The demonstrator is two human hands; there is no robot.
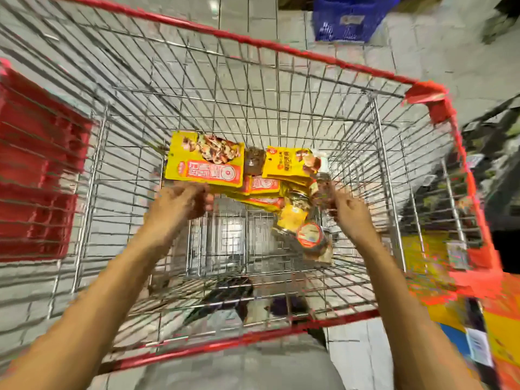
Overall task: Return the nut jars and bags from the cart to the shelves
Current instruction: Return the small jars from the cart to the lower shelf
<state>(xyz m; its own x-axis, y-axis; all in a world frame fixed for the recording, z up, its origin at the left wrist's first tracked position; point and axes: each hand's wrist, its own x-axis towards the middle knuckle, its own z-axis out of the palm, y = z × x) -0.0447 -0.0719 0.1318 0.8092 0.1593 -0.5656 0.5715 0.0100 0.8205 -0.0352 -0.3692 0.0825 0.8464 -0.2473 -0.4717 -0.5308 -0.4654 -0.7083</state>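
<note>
The wire cart (253, 42) with its red rim fills the view, and the whole load sits on its floor toward the far right corner, so both arms have to reach deep over the near rail. The large yellow bag (205, 159) lies flat on top at the left, and a second yellow bag (289, 164) rests to its right over a loose stack of bags (264, 187). A jar with a red lid (308, 235) lies tipped on its side nearest the person, with a small jar (323, 182) just beyond it.

The left grip (180, 204) is closed on the near edge of the large yellow bag, thumb and fingers pinching it. The right grip (349, 212) has its fingers curled against the small jar, but motion blur hides whether it is clamped on it.

To do this lift well, take more of the bag than its edge, since a corner pinch probably lets it fold and swing. Wrap the jar fully before raising it. Bring both straight up so neither snags the wire or knocks the tipped jar into a roll
</note>
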